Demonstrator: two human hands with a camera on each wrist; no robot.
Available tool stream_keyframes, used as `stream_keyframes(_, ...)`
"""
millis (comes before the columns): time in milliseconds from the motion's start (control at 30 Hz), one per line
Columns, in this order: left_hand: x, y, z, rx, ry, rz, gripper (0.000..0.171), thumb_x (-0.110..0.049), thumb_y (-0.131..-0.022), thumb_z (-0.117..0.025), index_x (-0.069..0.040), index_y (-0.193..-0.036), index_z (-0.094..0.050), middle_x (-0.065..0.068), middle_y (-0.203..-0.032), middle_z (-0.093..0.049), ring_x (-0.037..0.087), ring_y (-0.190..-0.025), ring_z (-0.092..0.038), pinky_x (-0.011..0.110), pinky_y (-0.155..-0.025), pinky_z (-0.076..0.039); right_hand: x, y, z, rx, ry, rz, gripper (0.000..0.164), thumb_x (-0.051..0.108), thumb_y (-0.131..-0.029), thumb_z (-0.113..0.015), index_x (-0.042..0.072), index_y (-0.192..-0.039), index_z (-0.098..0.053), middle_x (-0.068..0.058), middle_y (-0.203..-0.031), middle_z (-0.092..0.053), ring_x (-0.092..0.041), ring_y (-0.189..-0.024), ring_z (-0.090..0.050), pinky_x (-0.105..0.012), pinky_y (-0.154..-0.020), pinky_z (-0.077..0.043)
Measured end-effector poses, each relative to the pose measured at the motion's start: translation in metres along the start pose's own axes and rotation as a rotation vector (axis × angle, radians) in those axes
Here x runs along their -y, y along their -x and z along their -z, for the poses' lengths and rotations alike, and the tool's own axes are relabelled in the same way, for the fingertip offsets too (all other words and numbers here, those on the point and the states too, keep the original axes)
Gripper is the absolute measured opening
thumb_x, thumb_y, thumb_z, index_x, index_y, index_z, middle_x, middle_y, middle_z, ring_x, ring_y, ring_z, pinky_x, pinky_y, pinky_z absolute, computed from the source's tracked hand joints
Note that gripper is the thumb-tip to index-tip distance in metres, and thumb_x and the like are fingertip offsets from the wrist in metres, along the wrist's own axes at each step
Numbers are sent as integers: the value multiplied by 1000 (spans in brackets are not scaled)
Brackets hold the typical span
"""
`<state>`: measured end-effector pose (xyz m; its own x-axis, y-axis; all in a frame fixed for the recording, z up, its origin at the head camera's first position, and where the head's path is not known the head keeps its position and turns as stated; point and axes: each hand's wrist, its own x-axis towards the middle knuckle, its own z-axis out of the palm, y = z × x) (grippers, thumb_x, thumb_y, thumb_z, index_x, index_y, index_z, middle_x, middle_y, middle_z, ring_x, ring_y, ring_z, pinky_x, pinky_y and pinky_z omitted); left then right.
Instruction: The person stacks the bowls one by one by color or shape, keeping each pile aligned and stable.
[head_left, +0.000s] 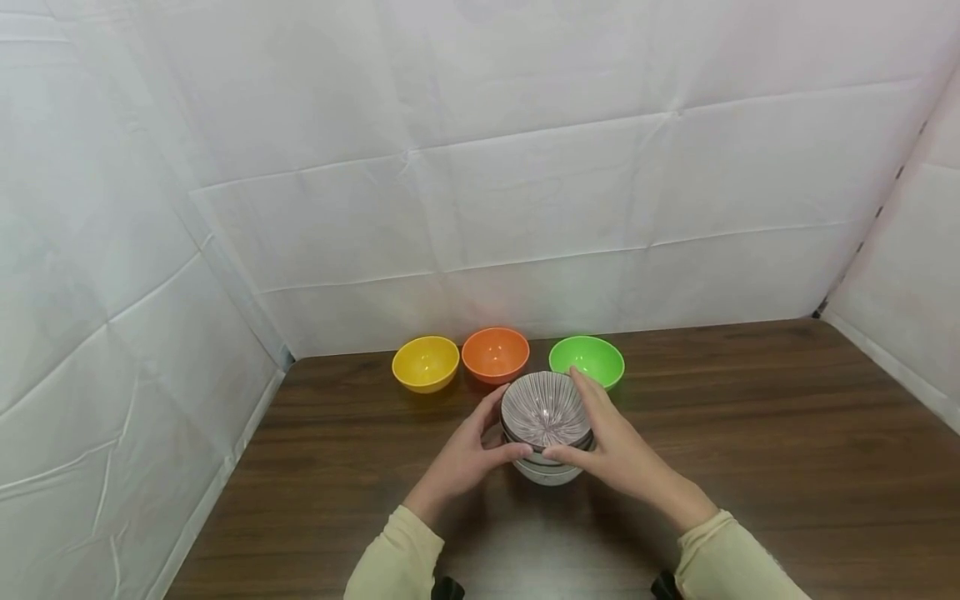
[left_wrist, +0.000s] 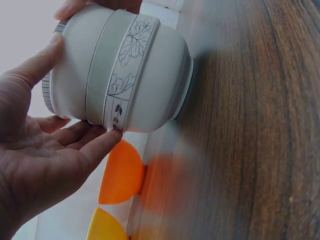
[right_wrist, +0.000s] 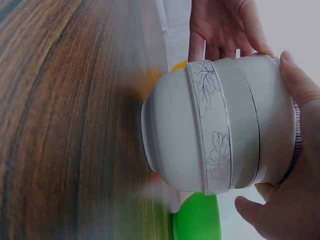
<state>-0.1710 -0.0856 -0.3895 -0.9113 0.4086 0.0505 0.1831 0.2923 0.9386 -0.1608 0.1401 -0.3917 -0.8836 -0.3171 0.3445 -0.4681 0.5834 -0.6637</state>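
A stack of ceramic bowls stands upright at the middle of the table, the top one lined inside with fine dark stripes. My left hand grips it from the left, thumb at the near side by the top rim and fingers curled round the far side. From the right, my right hand holds it in the same way. In the left wrist view, the lowest bowl has a leaf-patterned band and a greyish-green bowl sits inside it. Whether the foot touches the wood cannot be told.
Behind the stack, along the back of the dark wooden table, stand a yellow bowl, an orange bowl and a green bowl. White sheeting walls in the back and both sides.
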Motion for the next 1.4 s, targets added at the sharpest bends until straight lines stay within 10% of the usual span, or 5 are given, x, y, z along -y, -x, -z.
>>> stream_keyframes(467,-29,13,1,9,32,8,81,-17,-85,-72,-11,-151,-25,18,-154,-30,37,-135,-34,57,-107,-37,-1,-1,6,18,45,40,110,59,-72,-72,6,-151,-17,-22,-154,-23,-38,-139,-23,-66,-109,-29)
stream_keyframes(767,-3,3,-1,0,20,-7,84,-30,-82,-74,-22,-151,-26,8,-155,-32,32,-136,-36,53,-107,-39,-5,-3,18,23,39,26,91,45,-86,-66,8,-152,-17,-18,-154,-25,-36,-140,-22,-68,-109,-26)
stream_keyframes(1400,0,1,-2,-10,28,8,85,-31,-80,-75,-24,-150,-27,3,-155,-32,30,-136,-36,52,-108,-39,-22,-14,39,-30,92,66,81,38,-89,-65,8,-150,-22,-20,-152,-28,-36,-137,-25,-68,-108,-27)
